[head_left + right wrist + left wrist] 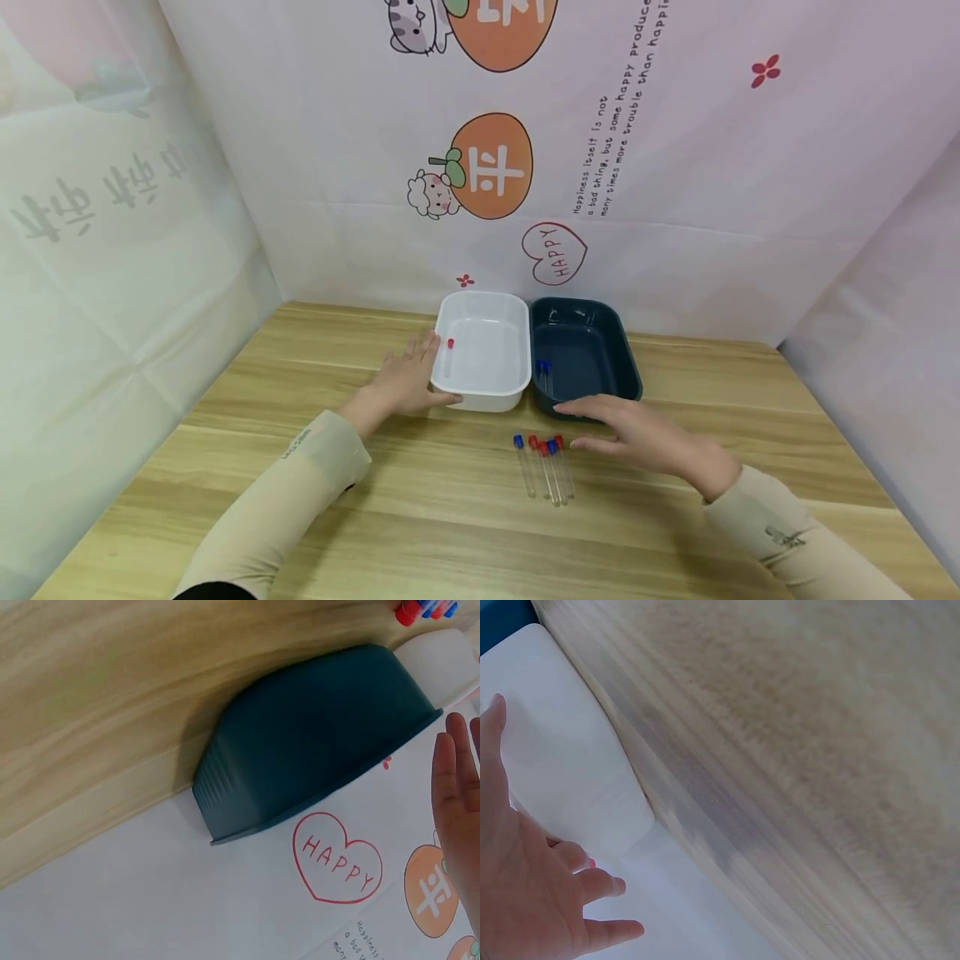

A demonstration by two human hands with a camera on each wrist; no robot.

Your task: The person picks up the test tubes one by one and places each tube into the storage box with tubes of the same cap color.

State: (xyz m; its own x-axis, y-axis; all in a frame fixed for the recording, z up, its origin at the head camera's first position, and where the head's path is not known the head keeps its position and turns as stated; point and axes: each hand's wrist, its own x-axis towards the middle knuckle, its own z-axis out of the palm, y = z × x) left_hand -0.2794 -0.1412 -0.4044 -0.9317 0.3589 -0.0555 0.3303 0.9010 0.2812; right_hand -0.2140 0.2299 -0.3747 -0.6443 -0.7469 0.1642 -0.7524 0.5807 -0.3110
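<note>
My left hand (405,379) lies against the left side of a white plastic basin (487,401), fingers spread and thumb at its front corner. In the left wrist view, the straight fingers of that hand (536,896) overlap the basin wall. A tube with a red cap (450,343) lies inside the basin. My right hand (633,433) hovers by the front right of a dark teal basin (585,342), fingers extended with nothing held. Blue-capped tubes (544,367) lie in that basin. Several clear tubes with red and blue caps (543,450) lie before the basins, left of my right fingertips.
Both basins stand side by side at the back of the wooden table (420,517). A white printed cloth (337,167) hangs right behind them, and plain cloth sides (885,275) flank the table.
</note>
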